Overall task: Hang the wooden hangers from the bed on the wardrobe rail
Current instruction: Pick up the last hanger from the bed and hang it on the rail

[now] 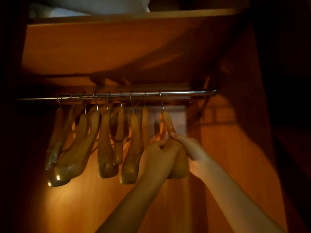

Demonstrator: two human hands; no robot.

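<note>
While on rail, hanger in right hand

Glossy honey-brown wooden hangers on silver wire hooks; the rail is shiny chrome. Wardrobe panels glow orange-brown — plain and unpatterned — with white bedding on the shelf above.

Dim shot of the wardrobe rail, loaded with wooden hangers
The metal rail runs across under the shelf. Looks like nine hooks over it, but it's dark and the left ones bunch together, so don't quote me. The rightmost hanger hangs a bit apart from the rest. Something white and soft sits on the shelf.
</note>
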